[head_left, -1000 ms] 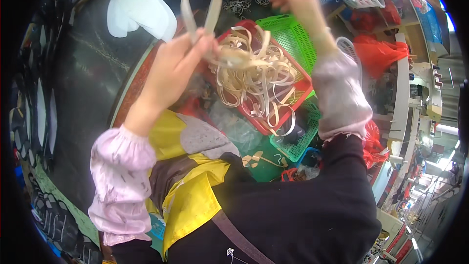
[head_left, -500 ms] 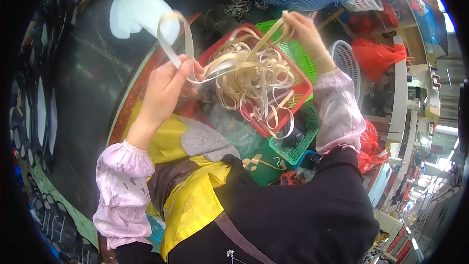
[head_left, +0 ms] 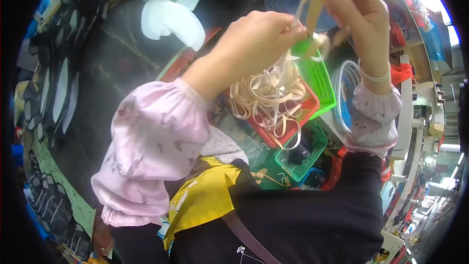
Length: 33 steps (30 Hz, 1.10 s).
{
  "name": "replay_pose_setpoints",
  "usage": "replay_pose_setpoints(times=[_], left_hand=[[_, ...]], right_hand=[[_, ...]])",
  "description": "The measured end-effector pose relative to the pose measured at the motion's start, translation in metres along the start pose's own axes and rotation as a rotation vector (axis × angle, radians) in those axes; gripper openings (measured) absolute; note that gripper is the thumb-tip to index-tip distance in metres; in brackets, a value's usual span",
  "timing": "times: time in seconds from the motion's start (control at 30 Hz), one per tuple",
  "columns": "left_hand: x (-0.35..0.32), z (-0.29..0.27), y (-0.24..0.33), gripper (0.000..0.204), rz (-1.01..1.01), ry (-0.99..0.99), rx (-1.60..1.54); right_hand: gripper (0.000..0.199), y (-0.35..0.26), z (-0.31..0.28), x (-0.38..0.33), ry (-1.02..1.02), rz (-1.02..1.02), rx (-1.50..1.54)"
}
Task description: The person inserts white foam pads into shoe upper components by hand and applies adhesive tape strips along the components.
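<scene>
In both hands is a cream webbing strip (head_left: 314,7), its loop rising between them near the top of the view. My left hand (head_left: 259,36) reaches across to the right, fingers closed on the strip. Higher and further right, my right hand (head_left: 364,22) pinches the strip between thumb and fingers; motion blurs the fingertips. Below them a red basket (head_left: 312,105) holds a tangled heap of cream and white strips (head_left: 266,93), some hanging over its near rim. My left forearm and wrist hide part of the heap's far side.
Green baskets (head_left: 320,85) (head_left: 303,159) and a white basket (head_left: 346,95) stand around the red one. To the left is a dark worktable (head_left: 107,73) with white cut pieces (head_left: 173,22). Black shoe-like parts (head_left: 53,195) line the far left. A blue checked cloth (head_left: 288,0) is at the top.
Both hands have moved up and to the right, the left one swinging over toward the right. The held strip has been lifted from above the basket, and the hands are closer together.
</scene>
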<state>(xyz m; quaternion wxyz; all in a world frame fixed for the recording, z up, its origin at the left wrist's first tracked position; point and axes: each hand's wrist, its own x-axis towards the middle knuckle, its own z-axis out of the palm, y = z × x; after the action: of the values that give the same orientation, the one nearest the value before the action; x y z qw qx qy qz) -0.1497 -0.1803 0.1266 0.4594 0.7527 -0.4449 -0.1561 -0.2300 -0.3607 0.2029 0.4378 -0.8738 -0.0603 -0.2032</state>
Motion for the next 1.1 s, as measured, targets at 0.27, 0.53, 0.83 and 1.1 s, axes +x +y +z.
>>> replay_pose_setpoints(times=[0.27,0.53,0.83,1.1], left_hand=[[-0.017,-0.021,-0.019,0.028,0.117,0.086,-0.720],[-0.020,-0.037,-0.016,0.041,0.133,0.213,-0.771],[-0.083,-0.187,-0.059,0.035,0.337,0.569,-0.906],[-0.090,-0.201,0.001,0.025,0.597,0.713,-0.806]], right_hand=[[0.027,0.013,0.029,0.007,-0.097,-0.130,0.445],[0.059,0.037,0.069,-0.020,-0.378,0.078,0.348],[0.021,0.183,-0.088,-0.092,0.619,0.186,0.633],[0.035,0.386,-0.289,-0.250,1.330,0.443,-0.092]])
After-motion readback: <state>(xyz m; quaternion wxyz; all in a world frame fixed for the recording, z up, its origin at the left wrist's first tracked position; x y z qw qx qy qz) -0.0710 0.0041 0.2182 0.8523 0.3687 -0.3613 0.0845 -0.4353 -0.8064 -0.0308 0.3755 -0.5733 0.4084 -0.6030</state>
